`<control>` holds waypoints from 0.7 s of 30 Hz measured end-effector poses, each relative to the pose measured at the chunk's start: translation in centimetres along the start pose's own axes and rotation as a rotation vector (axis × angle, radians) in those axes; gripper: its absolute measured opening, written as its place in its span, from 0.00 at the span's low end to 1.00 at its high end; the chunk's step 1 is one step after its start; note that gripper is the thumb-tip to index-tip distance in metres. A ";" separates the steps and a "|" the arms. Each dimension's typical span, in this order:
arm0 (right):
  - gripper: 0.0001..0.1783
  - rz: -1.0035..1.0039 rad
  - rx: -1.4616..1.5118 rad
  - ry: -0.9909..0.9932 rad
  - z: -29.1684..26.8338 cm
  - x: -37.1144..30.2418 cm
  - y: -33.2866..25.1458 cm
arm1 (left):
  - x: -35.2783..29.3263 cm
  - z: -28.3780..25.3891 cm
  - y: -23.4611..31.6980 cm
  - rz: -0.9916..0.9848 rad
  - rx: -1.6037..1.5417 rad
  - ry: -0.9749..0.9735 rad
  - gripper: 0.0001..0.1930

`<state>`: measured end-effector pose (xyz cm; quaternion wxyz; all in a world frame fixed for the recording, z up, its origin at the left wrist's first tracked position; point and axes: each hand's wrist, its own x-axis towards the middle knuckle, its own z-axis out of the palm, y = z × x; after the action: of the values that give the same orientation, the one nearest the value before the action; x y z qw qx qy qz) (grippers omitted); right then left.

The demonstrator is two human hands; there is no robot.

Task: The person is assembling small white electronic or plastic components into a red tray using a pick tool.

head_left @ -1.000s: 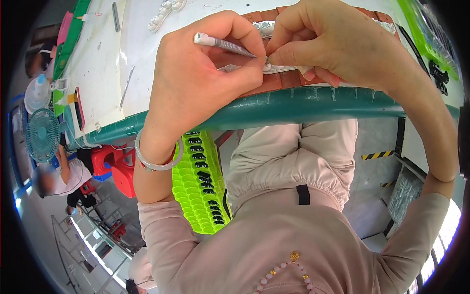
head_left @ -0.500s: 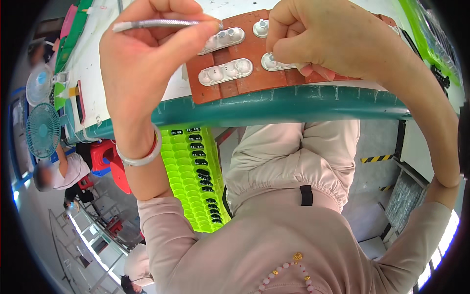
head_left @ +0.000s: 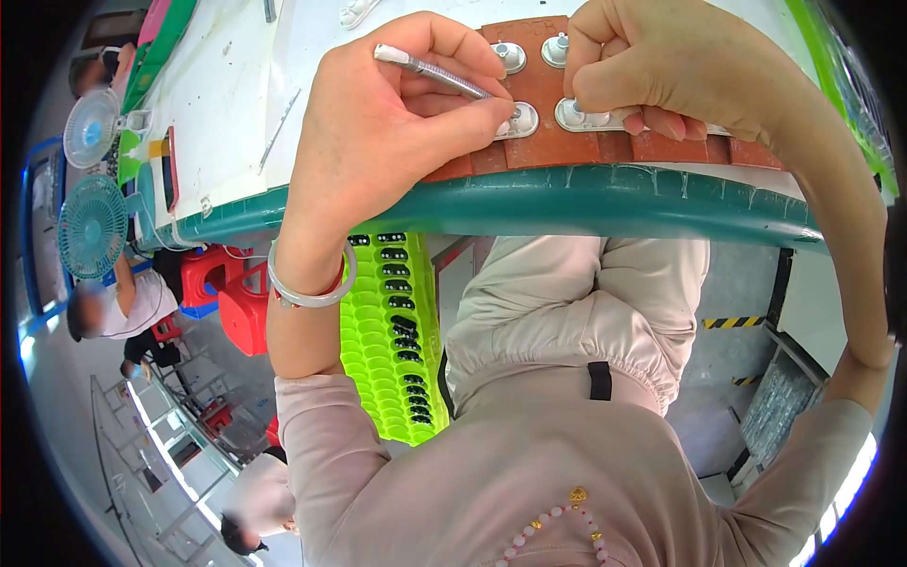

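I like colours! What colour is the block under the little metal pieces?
Reddish brown. The block shows best in the head view, on the table's green edge.

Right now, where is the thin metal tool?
In the head view, the thin metal tool is pinched in the left hand at top centre, its tip on a silver part on the brown block.

A slim tool (head_left: 436, 71) of shiny knurled metal is being gripped by the fingers (head_left: 453, 104) of the left hand (head_left: 387, 132). A matt, reddish-brown block (head_left: 567, 142) with a rubbery look is being pressed by the right hand (head_left: 661, 66); glossy silver metal pieces (head_left: 520, 121) are being carried on it. The bench (head_left: 236, 104) is being shown with a smooth white top and a glossy teal edge. Bright green plastic trays (head_left: 387, 340) are being seen below, glossy.
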<state>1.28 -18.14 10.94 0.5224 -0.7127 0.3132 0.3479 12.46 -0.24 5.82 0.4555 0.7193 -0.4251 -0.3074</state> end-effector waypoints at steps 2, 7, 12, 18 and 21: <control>0.09 0.016 -0.103 0.115 0.9 -0.6 -0.7 | 0.1 0.0 -0.1 0.075 0.158 -0.002 0.11; 0.10 -0.031 -0.148 0.161 1.2 -0.8 -0.7 | 0.0 0.5 0.6 0.030 0.129 0.000 0.09; 0.12 -0.046 -0.136 0.103 1.5 -0.7 -1.7 | 0.1 0.4 0.5 0.132 0.132 -0.021 0.10; 0.09 -0.455 -0.076 0.289 3.3 1.9 2.1 | 0.2 0.3 0.2 0.243 0.217 -0.029 0.10; 0.08 -0.413 -0.050 0.283 3.2 1.9 1.9 | 0.1 0.4 0.4 0.150 0.182 -0.019 0.10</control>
<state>0.27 -15.68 7.68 0.5156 -0.8159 0.2222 0.1380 12.01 -0.62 6.04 0.4060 0.7208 -0.5080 -0.2397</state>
